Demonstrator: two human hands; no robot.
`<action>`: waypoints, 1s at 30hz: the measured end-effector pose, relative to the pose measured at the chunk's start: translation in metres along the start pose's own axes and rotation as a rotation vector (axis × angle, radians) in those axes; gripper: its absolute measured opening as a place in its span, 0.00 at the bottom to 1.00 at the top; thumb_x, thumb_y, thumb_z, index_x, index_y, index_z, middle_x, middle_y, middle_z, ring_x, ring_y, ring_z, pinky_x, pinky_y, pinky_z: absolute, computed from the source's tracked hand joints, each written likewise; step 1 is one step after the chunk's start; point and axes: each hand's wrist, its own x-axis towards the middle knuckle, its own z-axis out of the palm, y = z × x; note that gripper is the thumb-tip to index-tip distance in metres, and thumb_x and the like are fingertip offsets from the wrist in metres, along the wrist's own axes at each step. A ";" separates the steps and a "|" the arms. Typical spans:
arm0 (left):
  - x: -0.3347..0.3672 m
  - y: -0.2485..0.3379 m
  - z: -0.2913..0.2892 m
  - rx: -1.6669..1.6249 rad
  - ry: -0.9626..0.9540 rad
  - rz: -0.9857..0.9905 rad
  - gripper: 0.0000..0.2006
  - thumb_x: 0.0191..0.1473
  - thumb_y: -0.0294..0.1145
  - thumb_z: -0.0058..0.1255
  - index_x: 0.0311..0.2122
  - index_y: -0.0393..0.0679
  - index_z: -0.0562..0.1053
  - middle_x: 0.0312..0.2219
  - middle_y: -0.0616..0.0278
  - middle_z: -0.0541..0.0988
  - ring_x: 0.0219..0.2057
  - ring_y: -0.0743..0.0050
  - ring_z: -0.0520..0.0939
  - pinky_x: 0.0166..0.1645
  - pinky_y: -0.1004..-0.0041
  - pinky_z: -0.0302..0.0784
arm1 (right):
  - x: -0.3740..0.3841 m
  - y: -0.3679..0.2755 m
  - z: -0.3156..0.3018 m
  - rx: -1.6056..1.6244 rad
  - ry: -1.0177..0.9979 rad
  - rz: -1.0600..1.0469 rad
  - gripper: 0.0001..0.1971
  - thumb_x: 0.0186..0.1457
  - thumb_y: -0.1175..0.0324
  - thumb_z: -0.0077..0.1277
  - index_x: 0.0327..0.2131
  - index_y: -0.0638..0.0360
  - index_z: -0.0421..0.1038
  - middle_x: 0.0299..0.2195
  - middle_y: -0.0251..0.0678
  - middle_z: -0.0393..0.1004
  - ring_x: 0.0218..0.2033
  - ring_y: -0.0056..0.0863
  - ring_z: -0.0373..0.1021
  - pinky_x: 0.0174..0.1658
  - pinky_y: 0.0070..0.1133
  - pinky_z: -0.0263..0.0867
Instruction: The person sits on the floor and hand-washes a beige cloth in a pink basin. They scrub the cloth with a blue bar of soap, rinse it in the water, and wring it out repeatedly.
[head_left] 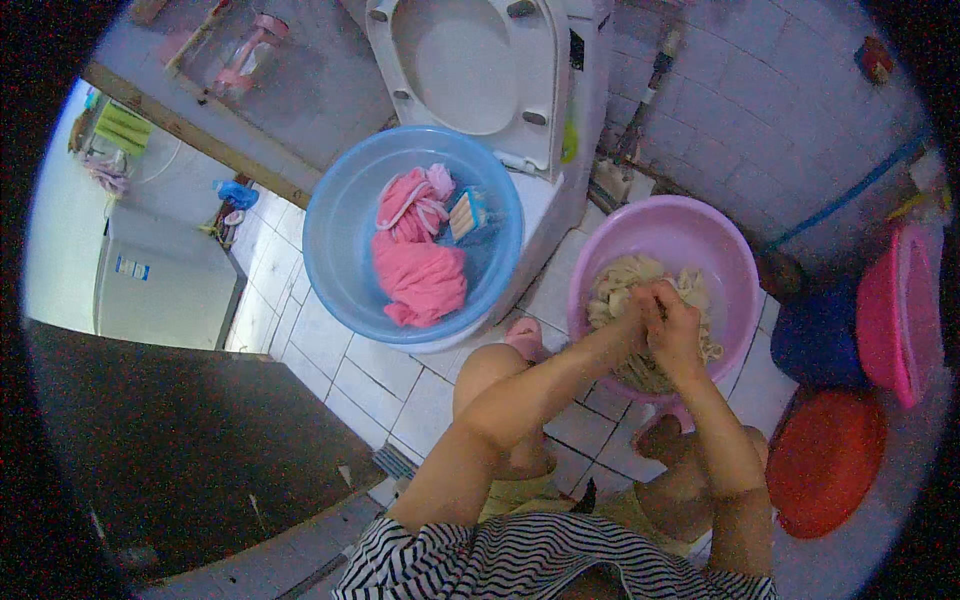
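Note:
A light purple plastic basin (742,250) stands on the tiled floor in front of me, with a wet, crumpled cream cloth (640,268) inside it. Both arms reach down over its near side. My left hand (638,318) is closed and pressed against my right hand (672,332), which is closed too. The two fists meet in the middle of the basin, gripping part of the cream cloth; the fingers largely hide the gripped part. More of the cloth bunches around and below the hands.
On the left, a blue basin (335,290) holds a pink cloth (425,280) and a scrub brush (465,217), against a white toilet (550,150). At right stand a dark blue bucket (815,335), a bright pink basin (885,320) and a red basin (830,460). A dark door panel (190,430) lies lower left.

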 end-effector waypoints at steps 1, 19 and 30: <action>0.000 -0.007 -0.001 -0.057 -0.027 -0.088 0.15 0.54 0.45 0.37 0.38 0.47 0.68 0.32 0.65 0.71 0.32 0.79 0.72 0.37 0.71 0.70 | 0.009 0.015 -0.001 -0.058 0.071 0.113 0.09 0.55 0.65 0.43 0.32 0.58 0.70 0.21 0.41 0.71 0.22 0.33 0.69 0.30 0.26 0.64; 0.036 -0.052 -0.058 -0.175 -0.010 -0.075 0.24 0.58 0.49 0.26 0.52 0.44 0.59 0.43 0.66 0.68 0.44 0.75 0.69 0.47 0.72 0.66 | -0.010 0.057 0.031 -0.516 0.093 -0.049 0.10 0.50 0.67 0.39 0.28 0.63 0.68 0.18 0.44 0.66 0.24 0.41 0.67 0.26 0.32 0.59; -0.011 0.038 0.018 0.162 -0.231 -0.188 0.22 0.55 0.48 0.40 0.48 0.41 0.67 0.40 0.64 0.72 0.39 0.75 0.73 0.45 0.74 0.68 | 0.030 0.070 -0.036 0.225 0.153 0.566 0.13 0.57 0.59 0.41 0.32 0.60 0.67 0.23 0.35 0.68 0.26 0.26 0.65 0.31 0.24 0.60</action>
